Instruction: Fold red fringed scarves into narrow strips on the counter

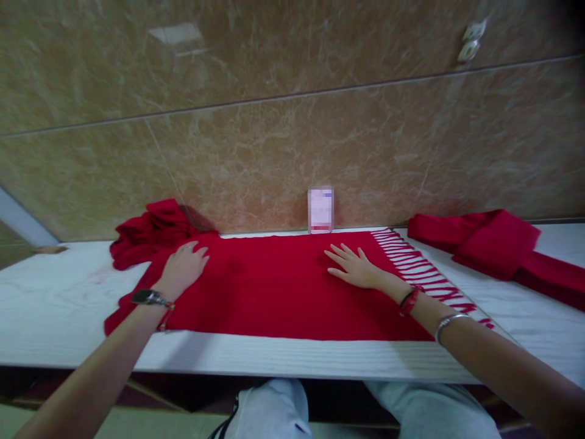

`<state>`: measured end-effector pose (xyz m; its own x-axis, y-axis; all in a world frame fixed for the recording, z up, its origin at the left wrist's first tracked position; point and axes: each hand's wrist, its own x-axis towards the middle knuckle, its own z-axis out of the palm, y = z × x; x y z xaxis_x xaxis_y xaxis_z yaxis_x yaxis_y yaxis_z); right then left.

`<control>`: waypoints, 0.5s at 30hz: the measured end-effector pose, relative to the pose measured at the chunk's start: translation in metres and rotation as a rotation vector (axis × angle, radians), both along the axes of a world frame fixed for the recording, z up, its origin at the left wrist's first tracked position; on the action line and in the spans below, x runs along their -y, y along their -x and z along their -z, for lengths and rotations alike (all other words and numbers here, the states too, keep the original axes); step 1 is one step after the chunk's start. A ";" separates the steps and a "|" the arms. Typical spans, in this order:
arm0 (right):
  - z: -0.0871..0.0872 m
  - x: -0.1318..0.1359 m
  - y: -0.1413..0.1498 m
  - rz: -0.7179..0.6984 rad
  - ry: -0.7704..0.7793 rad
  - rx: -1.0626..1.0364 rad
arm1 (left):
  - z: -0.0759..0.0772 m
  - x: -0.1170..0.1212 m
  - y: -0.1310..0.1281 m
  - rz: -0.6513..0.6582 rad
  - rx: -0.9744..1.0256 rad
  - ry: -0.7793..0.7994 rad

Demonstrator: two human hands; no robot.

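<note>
A red scarf [278,286] lies spread across the white table, its fringe [420,268] fanned out at the right end. Toward the left, the rest of the cloth bunches into a crumpled heap [153,235] by the wall. My left hand [183,268] rests on the scarf near that heap, palm down with the fingers stretched out. On the right part, close to the fringe, my right hand [354,266] lies flat with spread fingers. Neither hand holds anything.
A phone-like upright rectangle [320,210], its face blurred, leans on the tiled wall [274,146] behind the scarf. Another red cloth [498,244], folded over itself, lies on the table [283,356] at right. Wall sockets [471,41] sit at upper right. My knees are below the front edge.
</note>
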<state>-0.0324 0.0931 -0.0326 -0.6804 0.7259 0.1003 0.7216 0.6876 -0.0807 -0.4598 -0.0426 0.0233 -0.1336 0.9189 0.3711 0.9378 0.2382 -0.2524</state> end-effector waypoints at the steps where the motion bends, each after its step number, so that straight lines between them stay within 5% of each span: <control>1: 0.000 -0.001 0.002 0.009 0.003 0.007 | 0.004 -0.011 -0.019 0.042 -0.004 0.015; 4: 0.004 -0.003 0.001 0.010 0.008 0.034 | 0.024 -0.031 -0.061 0.064 0.127 0.173; 8: 0.006 -0.003 -0.006 -0.010 0.006 0.020 | 0.050 -0.025 -0.066 -0.016 0.299 0.330; 15: -0.003 -0.006 -0.004 -0.025 0.069 0.025 | 0.031 -0.041 -0.070 -0.089 0.368 0.494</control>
<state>-0.0280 0.0988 -0.0292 -0.6998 0.7135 0.0336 0.7069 0.6986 -0.1109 -0.3893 -0.0011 -0.0075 -0.2556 0.9498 -0.1802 0.9663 0.2569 -0.0163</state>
